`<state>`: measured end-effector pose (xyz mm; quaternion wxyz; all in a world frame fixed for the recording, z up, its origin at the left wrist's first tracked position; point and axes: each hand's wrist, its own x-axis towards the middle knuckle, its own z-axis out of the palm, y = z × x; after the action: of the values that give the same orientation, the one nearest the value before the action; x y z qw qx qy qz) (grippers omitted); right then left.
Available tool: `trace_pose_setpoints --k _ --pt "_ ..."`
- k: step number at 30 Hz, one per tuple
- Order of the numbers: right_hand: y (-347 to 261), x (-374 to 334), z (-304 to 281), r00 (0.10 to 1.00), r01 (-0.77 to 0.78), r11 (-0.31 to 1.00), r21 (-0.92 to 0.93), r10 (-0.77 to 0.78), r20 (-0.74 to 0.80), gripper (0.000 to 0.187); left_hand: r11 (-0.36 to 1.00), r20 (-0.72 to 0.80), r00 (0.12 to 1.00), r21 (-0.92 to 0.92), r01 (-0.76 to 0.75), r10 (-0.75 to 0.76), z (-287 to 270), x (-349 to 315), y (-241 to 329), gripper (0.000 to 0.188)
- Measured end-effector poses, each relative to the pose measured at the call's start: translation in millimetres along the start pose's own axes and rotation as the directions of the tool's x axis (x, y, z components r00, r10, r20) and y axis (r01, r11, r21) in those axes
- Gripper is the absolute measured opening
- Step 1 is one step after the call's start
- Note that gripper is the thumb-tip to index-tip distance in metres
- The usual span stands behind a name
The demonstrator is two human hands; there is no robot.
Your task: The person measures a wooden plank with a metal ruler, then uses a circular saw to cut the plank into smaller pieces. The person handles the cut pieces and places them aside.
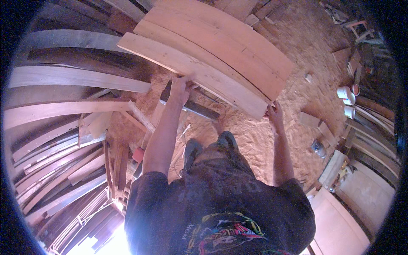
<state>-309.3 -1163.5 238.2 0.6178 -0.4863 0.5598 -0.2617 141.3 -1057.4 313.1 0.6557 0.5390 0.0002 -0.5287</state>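
Observation:
A long pale wooden plank lies at the near side of several wider boards set edge to edge. My left hand is closed on the plank's near edge, left of its middle, with some fingers hidden. At the plank's right end, my right hand grips the corner beside the seam with the adjoining board. A narrow dark gap shows along part of that seam. Below my left hand, a dark beam runs crosswise under the near side of the boards.
Stacked timber fills the left side. Sawdust covers the floor. White tubs stand at the right, near wood offcuts and a clear plastic item. Large flat panels lean at lower right.

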Motion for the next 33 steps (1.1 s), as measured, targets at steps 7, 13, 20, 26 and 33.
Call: trace_pose_setpoints --k 7,13,20,26,33 --pt "-23 -6 6 0.994 -0.100 0.991 0.093 0.105 -0.041 0.051 0.997 -0.046 0.998 0.060 -0.038 0.041 29 -14 10 0.054" --pt "-52 2 4 0.994 -0.080 0.992 0.099 0.086 -0.060 0.054 0.987 0.009 0.998 0.149 -0.055 0.055 40 6 17 0.057" --pt "-76 87 -15 0.987 -0.018 0.999 0.035 0.023 -0.157 0.051 0.998 0.058 0.997 0.016 -0.059 0.058 73 58 16 0.053" --pt "-50 102 -34 0.940 0.067 0.997 0.037 -0.050 -0.336 0.050 1.000 0.023 1.000 0.027 -0.012 0.011 57 17 7 0.054" --pt "-81 94 -12 0.961 -0.046 0.997 -0.069 0.025 -0.275 0.056 0.995 -0.020 0.996 0.037 -0.091 0.092 44 6 -7 0.060"
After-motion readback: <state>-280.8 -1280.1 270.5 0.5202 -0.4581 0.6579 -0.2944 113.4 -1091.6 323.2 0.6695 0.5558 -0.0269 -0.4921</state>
